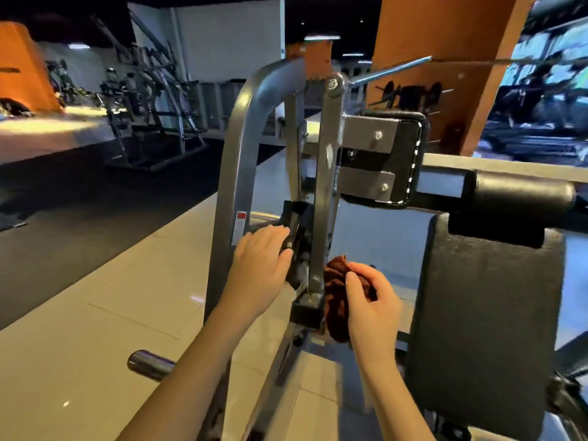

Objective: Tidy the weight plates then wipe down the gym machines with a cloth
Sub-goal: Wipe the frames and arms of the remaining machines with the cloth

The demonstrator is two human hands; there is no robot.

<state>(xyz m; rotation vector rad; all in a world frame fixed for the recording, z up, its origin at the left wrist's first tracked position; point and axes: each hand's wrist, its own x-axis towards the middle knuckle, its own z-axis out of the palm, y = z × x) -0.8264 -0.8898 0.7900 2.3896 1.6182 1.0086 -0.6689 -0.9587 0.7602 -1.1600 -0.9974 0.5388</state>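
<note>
Your right hand (372,300) bunches a soft, light rust-brown cloth (335,300) against the grey steel machine frame (321,192); your left hand (262,254) holds its black bracket (294,214).

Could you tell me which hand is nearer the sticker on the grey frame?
Left. The left hand grips the black bracket just beside the sticker; the right hand, holding the cloth, is beyond the upright bar.
</note>
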